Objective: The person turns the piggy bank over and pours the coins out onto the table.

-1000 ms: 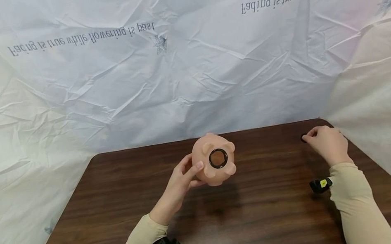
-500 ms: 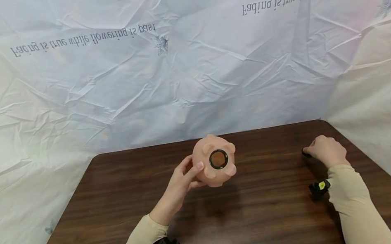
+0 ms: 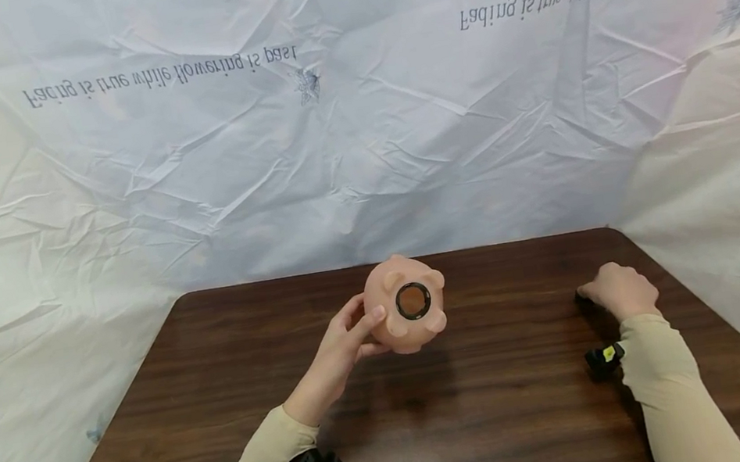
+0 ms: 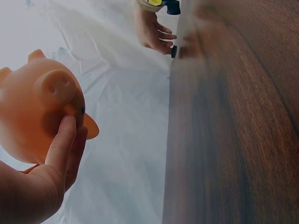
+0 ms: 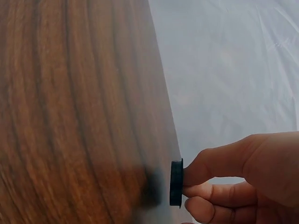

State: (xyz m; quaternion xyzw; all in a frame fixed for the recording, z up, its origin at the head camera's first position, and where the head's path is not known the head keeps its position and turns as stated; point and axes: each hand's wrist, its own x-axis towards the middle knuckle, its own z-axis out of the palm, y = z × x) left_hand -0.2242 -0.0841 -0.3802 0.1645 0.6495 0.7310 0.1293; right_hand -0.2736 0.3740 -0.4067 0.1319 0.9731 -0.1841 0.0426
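Note:
My left hand [image 3: 333, 350] grips a pink piggy bank [image 3: 407, 271] above the table, thumb on its underside. Its four-legged belly faces the head camera, with a round black-rimmed opening [image 3: 413, 301] between the legs. In the left wrist view the pig's snout [image 4: 58, 87] and ear show, and my fingers lie against its face. At the right of the table, my right hand [image 3: 623, 292] pinches a small round black plug [image 5: 176, 183] by the thumb and fingers. The plug is low over the tabletop; a dark reflection lies beside it. Whether it touches the wood I cannot tell.
The dark brown wooden table [image 3: 507, 401] has rounded back corners. White printed sheeting [image 3: 393, 141] hangs behind it and on both sides. A black camera mount sits on each wrist, the right one [image 3: 604, 360] with a yellow mark.
My right hand has come down and slightly nearer with the black plug, towards the tabletop. The left hand and the piggy bank have stayed almost still.

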